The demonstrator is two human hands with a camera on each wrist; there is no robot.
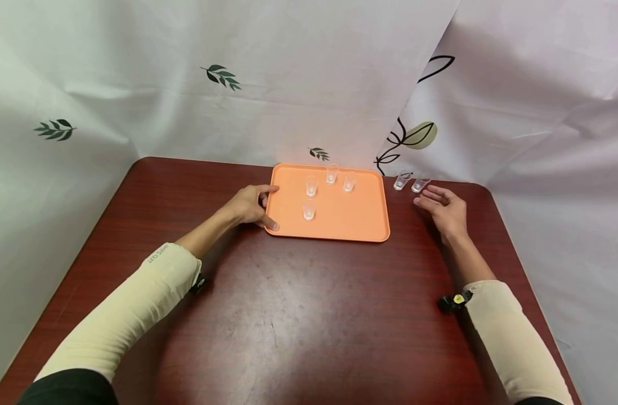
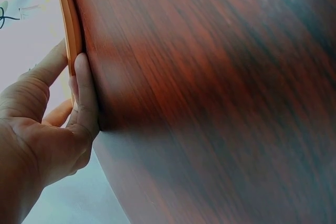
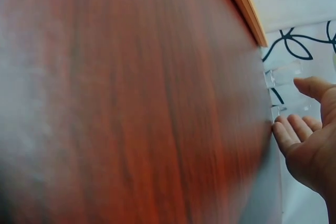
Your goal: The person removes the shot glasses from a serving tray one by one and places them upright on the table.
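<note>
"On the table (image 1: 289,315), what could go wrong?"

"The orange tray (image 1: 354,219) sits by the far edge; the left hand (image 1: 248,203) grips its left side, and a tug could jolt it."

"And the right hand (image 1: 447,214)?"

"Thumb and fingers parted, holding nothing; whether it touches anything I can't tell. Four clear cups (image 1: 309,210) on the tray could topple if jolted; two other cups (image 1: 401,181), just right of it, if brushed."

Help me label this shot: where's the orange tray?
In the head view, the orange tray lies centrally at the far edge of the table, between both hands.
</note>
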